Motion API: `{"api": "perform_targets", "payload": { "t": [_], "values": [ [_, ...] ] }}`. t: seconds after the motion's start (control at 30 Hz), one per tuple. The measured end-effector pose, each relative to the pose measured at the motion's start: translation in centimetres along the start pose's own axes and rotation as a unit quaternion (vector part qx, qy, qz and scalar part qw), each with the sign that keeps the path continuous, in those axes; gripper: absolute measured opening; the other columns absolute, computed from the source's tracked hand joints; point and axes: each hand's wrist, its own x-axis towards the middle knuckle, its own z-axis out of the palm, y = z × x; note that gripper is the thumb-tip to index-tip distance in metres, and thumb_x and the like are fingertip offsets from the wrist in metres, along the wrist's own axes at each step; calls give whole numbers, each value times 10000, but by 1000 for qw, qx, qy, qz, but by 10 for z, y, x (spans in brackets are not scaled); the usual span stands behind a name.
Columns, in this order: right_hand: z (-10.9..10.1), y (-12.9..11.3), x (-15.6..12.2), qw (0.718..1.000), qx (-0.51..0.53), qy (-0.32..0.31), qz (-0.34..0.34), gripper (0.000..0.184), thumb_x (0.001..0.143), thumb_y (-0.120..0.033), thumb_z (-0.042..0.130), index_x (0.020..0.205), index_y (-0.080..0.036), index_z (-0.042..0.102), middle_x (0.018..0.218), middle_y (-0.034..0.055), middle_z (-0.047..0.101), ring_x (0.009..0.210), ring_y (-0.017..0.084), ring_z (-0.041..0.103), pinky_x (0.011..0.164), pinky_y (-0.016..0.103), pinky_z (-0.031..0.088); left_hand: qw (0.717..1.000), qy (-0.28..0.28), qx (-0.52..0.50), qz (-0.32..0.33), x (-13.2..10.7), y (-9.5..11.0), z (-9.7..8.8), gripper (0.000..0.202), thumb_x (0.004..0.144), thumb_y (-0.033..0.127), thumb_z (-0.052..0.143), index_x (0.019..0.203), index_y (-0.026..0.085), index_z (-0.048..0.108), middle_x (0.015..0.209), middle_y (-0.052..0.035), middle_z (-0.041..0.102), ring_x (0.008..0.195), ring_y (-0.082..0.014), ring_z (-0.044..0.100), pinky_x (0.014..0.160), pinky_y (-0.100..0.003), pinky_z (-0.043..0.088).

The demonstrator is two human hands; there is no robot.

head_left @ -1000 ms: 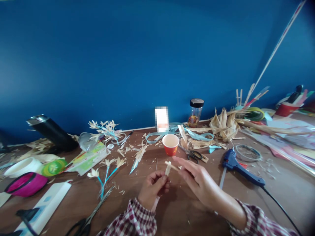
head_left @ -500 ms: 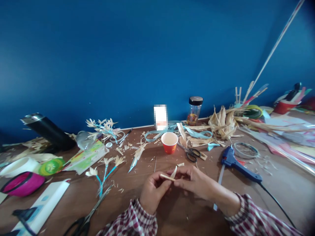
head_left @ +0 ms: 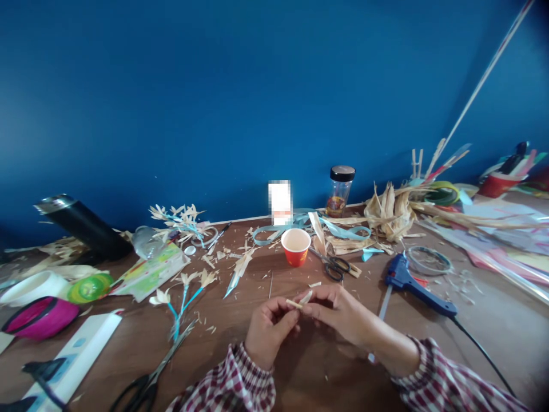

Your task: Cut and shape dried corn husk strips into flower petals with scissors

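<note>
Over the brown table, my two hands meet at the fingertips. My left hand (head_left: 268, 332) is closed in a pinch around a short, thin pale stick (head_left: 293, 303). Between the thumb and fingers of my right hand (head_left: 343, 315) is a small cream strip of corn husk (head_left: 306, 298), which touches or crosses the stick; my fingers hide the exact joint. Just beyond them stands a red paper cup (head_left: 295, 254), with black-handled scissors (head_left: 337, 268) beside it. Left of my hands lie husk flowers (head_left: 182, 303) on blue stems, against a larger pair of scissors (head_left: 148, 383).
A blue glue gun (head_left: 418, 292) lies on the right, its cord running to the front edge. Husk bundles (head_left: 390, 214) and a lidded jar (head_left: 341, 191) stand near the wall. On the left are a dark flask (head_left: 86, 229) and a white power strip (head_left: 86, 355).
The stick has turned slightly and less of it shows between my fingertips. The husk strip leans over more to the right. Both hands stay close together in nearly the same place.
</note>
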Motion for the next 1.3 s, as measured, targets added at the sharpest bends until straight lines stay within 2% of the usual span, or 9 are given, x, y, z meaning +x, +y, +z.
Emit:
{"api": "perform_targets", "payload": {
  "t": [0.2, 0.53, 0.67, 0.73, 0.8, 0.87, 0.93, 1.1, 1.3],
  "values": [
    [7, -8, -4, 983, -151, 80, -65, 152, 835, -212, 573, 768, -170, 703, 740, 19, 686, 706, 147, 605, 637, 226, 430, 1000, 22, 4, 0, -4, 2, 4, 327, 572, 389, 783, 646, 125, 605, 497, 25, 581, 405, -65, 492, 423, -183, 404],
    [10, 1, -3, 947, -248, 169, -113, 176, 857, -191, 528, 823, -189, 701, 750, 37, 671, 682, 149, 608, 605, 232, 436, 1000, 16, 14, 6, -3, -2, 4, 292, 642, 385, 737, 693, 129, 606, 490, 24, 573, 383, -62, 462, 390, -176, 372],
    [-11, 1, 0, 923, -287, 219, -135, 187, 860, -209, 520, 867, -199, 707, 794, 49, 681, 703, 161, 616, 632, 249, 459, 1000, 5, 19, 9, -10, 6, 4, 273, 636, 365, 745, 662, 135, 599, 540, 2, 616, 394, -61, 475, 391, -176, 377],
    [-28, -1, 0, 896, -314, 282, -140, 197, 860, -229, 517, 926, -200, 701, 831, 60, 685, 722, 177, 619, 645, 272, 468, 1000, -7, 14, 8, -12, 9, 3, 271, 628, 355, 753, 641, 138, 592, 557, -9, 632, 411, -68, 497, 399, -177, 386],
    [-40, -5, 1, 878, -311, 334, -143, 188, 854, -261, 532, 875, -178, 700, 836, 72, 690, 767, 200, 626, 697, 305, 477, 1000, 2, -14, 4, -11, 9, 1, 284, 606, 358, 769, 640, 139, 591, 551, -6, 633, 407, -62, 494, 397, -171, 383],
    [-40, -8, 0, 888, -295, 314, -158, 200, 868, -266, 518, 916, -179, 691, 866, 73, 684, 792, 198, 623, 709, 304, 478, 997, 46, -63, -8, -5, 7, 0, 307, 569, 360, 792, 651, 135, 600, 566, -2, 637, 422, -52, 496, 412, -161, 392],
    [-27, -11, -1, 914, -277, 250, -162, 204, 880, -253, 505, 969, -196, 679, 894, 62, 678, 796, 180, 621, 702, 280, 477, 993, 70, -97, -22, 2, 5, -2, 331, 542, 360, 809, 665, 127, 610, 569, 1, 636, 445, -51, 512, 429, -155, 403],
    [4, -13, -5, 948, -235, 173, -125, 226, 850, -219, 540, 1064, -189, 608, 969, 63, 664, 811, 165, 617, 709, 260, 480, 990, 73, -118, -33, 6, 3, 0, 359, 503, 349, 834, 678, 126, 615, 584, -4, 646, 471, -68, 545, 444, -166, 413],
    [7, -9, -7, 975, -198, 68, -68, 99, 844, -236, 555, 821, -163, 618, 717, 9, 645, 633, 131, 580, 574, 212, 435, 994, 23, -99, -44, -1, -1, 5, 356, 506, 370, 832, 673, 131, 628, 545, 17, 609, 455, -67, 526, 447, -177, 413]
  ]
}}
